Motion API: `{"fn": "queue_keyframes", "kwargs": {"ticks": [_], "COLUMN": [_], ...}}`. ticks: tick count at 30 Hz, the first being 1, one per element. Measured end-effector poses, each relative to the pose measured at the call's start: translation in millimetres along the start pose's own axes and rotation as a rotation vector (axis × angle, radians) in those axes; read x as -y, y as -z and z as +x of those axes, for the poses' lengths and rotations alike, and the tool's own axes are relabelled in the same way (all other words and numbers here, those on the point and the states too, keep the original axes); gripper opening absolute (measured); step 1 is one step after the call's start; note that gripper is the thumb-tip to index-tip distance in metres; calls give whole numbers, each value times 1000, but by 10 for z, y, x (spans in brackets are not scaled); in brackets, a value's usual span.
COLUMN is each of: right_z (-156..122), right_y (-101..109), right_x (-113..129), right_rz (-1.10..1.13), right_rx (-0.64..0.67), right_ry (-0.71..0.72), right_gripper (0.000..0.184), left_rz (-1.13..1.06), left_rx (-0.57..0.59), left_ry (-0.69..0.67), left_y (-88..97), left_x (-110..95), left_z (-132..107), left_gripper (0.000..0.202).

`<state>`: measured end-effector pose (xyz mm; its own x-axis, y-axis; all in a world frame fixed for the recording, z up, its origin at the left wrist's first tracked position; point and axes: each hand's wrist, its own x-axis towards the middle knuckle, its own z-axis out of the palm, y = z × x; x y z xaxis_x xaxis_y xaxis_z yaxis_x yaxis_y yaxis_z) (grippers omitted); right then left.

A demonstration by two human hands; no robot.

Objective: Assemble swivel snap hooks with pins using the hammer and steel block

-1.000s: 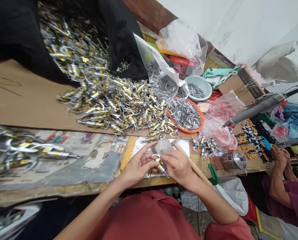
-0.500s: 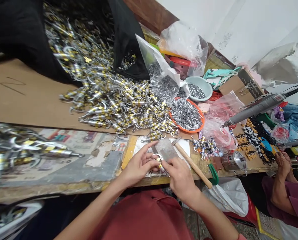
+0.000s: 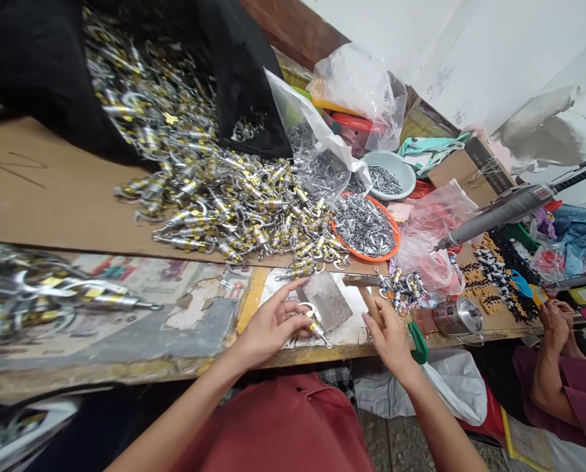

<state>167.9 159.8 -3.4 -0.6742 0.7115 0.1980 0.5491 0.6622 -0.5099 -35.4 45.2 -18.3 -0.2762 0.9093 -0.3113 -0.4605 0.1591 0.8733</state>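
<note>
My left hand (image 3: pixel 273 322) pinches a small silver and gold metal fitting with a curved hook (image 3: pixel 314 322) at the near edge of a grey metal block (image 3: pixel 328 300). The block lies on a white sheet on the bench. My right hand (image 3: pixel 390 335) is wrapped round the wooden handle of a hammer (image 3: pixel 371 307), whose head is just right of the block. A large heap of similar fittings (image 3: pixel 253 203) spreads over cardboard behind my hands. More of them lie blurred at the far left.
Behind the hammer stands an orange basket (image 3: pixel 399 244) of small metal clips, with a pale blue bowl (image 3: pixel 411 177) beyond. To the right are a metal mug (image 3: pixel 457 318), a green clamp-like piece (image 3: pixel 419 343) and a hanging grey power screwdriver (image 3: pixel 494 213). Another person's hands (image 3: pixel 556 321) rest at far right.
My right hand has left the fitting, moved right and taken hold of the hammer, lifting and turning it. My left hand stays on the fitting by the block.
</note>
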Motion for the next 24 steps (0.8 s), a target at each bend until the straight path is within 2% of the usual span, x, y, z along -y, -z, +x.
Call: {"fn": "queue_keyframes", "kwargs": {"ticks": [4, 7, 9, 12, 16, 19, 22, 24], "right_z": [-126, -157, -160, -183, -264, -261, -142, -24], "right_y": [193, 218, 189, 133, 92, 68, 16, -28], "right_x": [298, 404, 416, 405, 372, 221, -63, -234], "right_rz": [-3, -12, -72, -172, -113, -20, 52, 23], "right_rx": [122, 10, 20, 151, 142, 120, 27, 61], "right_ry": [191, 302, 319, 296, 260, 173, 25, -53], "right_gripper": [42, 46, 46, 46, 45, 43, 43, 42], "left_rz": [-14, -22, -28, -30, -32, -27, 7, 42], "left_rx": [-12, -4, -8, -22, -32, -46, -62, -60], "left_ry": [21, 11, -1, -10, -15, -13, -10, -11], "left_y": [-13, -23, -25, -25, -31, -35, -27, -14], "left_x": [-29, -33, -23, -2, 3, -10, -19, -14], "left_z": [-12, -21, -21, -14, -8, -11, -15, -19], "left_gripper": [74, 75, 76, 77, 79, 77, 60, 41]}}
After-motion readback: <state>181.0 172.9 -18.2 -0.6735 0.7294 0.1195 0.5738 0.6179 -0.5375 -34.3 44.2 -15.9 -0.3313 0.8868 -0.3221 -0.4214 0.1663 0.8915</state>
